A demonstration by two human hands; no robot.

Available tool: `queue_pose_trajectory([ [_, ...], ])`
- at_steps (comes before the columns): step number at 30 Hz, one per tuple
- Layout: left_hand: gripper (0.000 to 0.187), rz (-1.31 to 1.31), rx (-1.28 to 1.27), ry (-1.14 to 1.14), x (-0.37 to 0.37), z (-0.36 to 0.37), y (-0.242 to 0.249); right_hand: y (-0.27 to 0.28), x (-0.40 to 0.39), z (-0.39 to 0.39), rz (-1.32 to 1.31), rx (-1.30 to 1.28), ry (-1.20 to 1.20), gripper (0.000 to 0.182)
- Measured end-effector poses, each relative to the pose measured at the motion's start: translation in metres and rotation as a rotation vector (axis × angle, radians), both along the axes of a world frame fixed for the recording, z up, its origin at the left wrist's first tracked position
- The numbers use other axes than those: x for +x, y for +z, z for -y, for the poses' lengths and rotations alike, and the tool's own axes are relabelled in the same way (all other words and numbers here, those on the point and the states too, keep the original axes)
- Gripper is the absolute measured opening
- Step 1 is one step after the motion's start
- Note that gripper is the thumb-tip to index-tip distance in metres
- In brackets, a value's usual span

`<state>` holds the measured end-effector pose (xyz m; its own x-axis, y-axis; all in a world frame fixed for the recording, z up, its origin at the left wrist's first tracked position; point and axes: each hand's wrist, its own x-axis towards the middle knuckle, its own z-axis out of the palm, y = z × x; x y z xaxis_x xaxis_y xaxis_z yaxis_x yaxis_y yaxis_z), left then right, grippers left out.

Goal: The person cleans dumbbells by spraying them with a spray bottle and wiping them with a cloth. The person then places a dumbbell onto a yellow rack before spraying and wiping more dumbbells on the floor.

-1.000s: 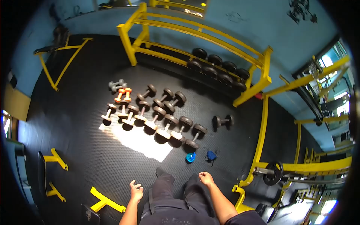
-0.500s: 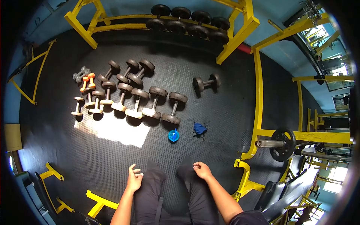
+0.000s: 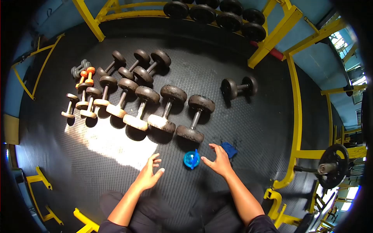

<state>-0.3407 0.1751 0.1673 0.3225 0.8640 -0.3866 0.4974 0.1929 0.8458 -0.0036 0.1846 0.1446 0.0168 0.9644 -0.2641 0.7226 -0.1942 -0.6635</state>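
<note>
My right hand [image 3: 219, 159] reaches forward with its fingers apart, just right of a blue-lidded bottle [image 3: 191, 159] seen from above. Just past that hand lies a crumpled blue cloth [image 3: 229, 150]. My left hand [image 3: 150, 173] is in the air left of the bottle, fingers spread and holding nothing. Ahead of both hands, a large dark dumbbell [image 3: 196, 119] rests on the floor at the near end of a row. Beside it in the row is another large dumbbell [image 3: 167, 108].
Smaller orange dumbbells [image 3: 90, 75] lie at the far left. A lone dumbbell [image 3: 239, 88] sits to the right. Yellow rack frames [image 3: 295, 105] stand along the right, one with a weight plate [image 3: 334, 166]. More dumbbells [image 3: 229, 21] fill the back rack. The floor is black rubber [image 3: 105, 174].
Both hands have moved forward, the right one close to the bottle. My legs have bent, and the view has come lower and nearer to the dumbbells.
</note>
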Motion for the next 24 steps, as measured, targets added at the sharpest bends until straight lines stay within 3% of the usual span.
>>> queue_pose_trajectory([
  [2,0.074,0.018,0.087,-0.037,0.001,-0.012,-0.024,-0.022,-0.009,-0.020,0.133,0.087,0.123,0.086],
  [4,0.072,-0.588,0.164,-0.497,0.005,-0.034,-0.036,-0.048,-0.012,-0.043,0.199,0.109,0.197,0.089],
  [7,0.067,-0.765,-0.014,-0.519,0.020,-0.068,-0.062,-0.065,-0.029,-0.070,0.270,0.037,0.306,0.095],
  [9,0.056,-0.619,0.445,-0.484,0.032,-0.078,-0.051,-0.058,-0.051,-0.077,0.320,0.044,0.327,0.096],
  [10,0.053,-0.589,0.391,-0.509,0.043,-0.077,-0.045,-0.050,-0.061,-0.079,0.371,-0.060,0.291,0.096],
  [13,0.050,-0.511,0.171,-0.591,0.067,-0.078,-0.043,-0.061,-0.067,-0.086,0.447,-0.001,0.276,0.091],
  [18,0.049,-0.538,0.180,-0.625,0.069,-0.073,-0.072,-0.104,-0.061,-0.103,0.232,0.093,0.271,0.073],
  [24,0.049,-0.452,0.219,-0.584,0.060,-0.058,-0.054,-0.105,-0.065,-0.104,0.287,0.100,0.265,0.071],
])
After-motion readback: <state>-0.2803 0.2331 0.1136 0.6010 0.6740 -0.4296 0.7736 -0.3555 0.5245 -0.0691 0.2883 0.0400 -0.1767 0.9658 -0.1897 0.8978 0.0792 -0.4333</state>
